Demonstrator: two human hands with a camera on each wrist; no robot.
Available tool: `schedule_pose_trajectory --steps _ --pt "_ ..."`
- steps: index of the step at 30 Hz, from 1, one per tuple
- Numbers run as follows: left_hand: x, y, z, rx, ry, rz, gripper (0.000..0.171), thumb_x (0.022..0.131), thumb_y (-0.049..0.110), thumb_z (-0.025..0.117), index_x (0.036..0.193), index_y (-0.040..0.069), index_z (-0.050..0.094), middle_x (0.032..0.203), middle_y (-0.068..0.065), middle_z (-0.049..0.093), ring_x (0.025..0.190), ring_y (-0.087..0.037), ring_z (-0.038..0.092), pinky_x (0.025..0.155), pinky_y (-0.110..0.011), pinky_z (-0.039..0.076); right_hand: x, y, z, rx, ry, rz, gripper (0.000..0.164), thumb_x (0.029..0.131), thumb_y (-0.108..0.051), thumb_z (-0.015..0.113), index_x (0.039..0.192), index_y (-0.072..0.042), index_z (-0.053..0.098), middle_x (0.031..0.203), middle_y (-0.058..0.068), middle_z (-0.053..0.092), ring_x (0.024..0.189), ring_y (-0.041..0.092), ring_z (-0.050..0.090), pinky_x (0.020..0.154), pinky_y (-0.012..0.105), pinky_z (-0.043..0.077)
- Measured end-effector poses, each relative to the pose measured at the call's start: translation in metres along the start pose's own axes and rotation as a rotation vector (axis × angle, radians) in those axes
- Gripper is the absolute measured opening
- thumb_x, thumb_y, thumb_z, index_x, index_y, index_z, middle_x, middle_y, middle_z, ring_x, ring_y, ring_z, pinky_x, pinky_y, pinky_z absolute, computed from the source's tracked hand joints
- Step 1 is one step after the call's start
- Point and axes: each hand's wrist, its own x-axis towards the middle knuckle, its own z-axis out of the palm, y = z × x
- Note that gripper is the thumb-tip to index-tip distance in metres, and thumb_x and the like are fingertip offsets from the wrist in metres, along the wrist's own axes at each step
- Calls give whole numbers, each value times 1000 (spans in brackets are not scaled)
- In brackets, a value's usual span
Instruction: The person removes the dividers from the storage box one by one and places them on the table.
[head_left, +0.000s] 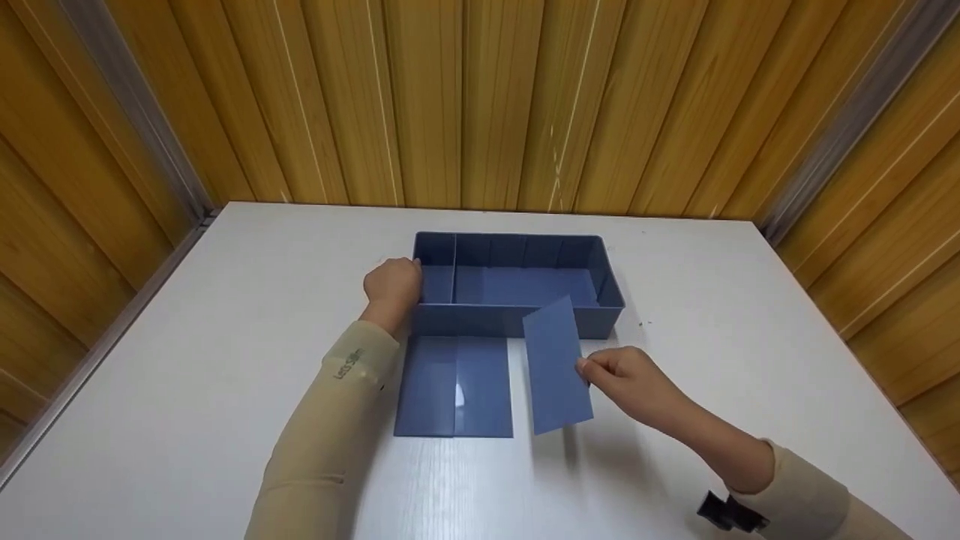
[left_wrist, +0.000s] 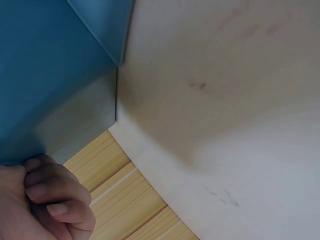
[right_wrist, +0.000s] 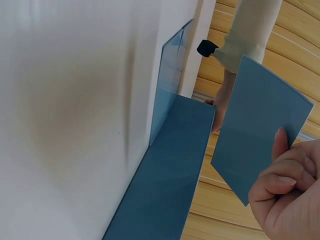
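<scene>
- A thin blue panel (head_left: 556, 367) is held up off the desk (head_left: 262, 300) right of the frame's centre, tilted, with a shadow cast below it.
- The panel is pinched by its right edge in the grip of the right hand (head_left: 630, 382), between thumb and curled fingers; most of the panel is left extending to the left of the grip.
- In the head view, the panel's top corner is seen across the front wall of a blue box (head_left: 480, 321); in the right wrist view, the two are shown near each other, with a gap between.
- The box is placed on the desk near the middle of the frame, open side up, and is split by a thin divider (head_left: 454, 270) into a narrow left compartment and a wide right one.
- The left end of the box is held by the left hand (head_left: 393, 285), whose fingers are curled at the wall; its thumb cannot be clearly seen.
- Just below the box in the frame, a left flat panel (head_left: 426, 390) and a right flat panel (head_left: 484, 382) are laid side by side; whether their edges overlap cannot be told.
- At the lower right, a black fitting (head_left: 731, 514) is carried at the right sleeve (head_left: 810, 487); dark lettering is borne by the left sleeve (head_left: 315, 435).
- The upper frame is filled by wood-patterned walls (head_left: 495, 105).
</scene>
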Motion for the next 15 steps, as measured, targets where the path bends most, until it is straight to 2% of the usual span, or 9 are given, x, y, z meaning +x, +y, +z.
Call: schedule_pose_trajectory --steps 7,15 --pt "2 -1 0 -4 -8 -3 52 112 31 36 99 -1 74 100 -19 78 92 -34 76 78 -50 62 1 7 3 -16 -29 28 39 104 -16 55 69 2 57 59 -8 27 55 6 23 52 22 22" --pt "3 0 0 -2 -53 -15 56 112 33 35 91 2 76 99 -17 79 89 -31 77 76 -48 62 3 14 9 -60 -65 3 43 104 -15 55 63 -6 46 58 -9 27 53 5 21 53 22 22"
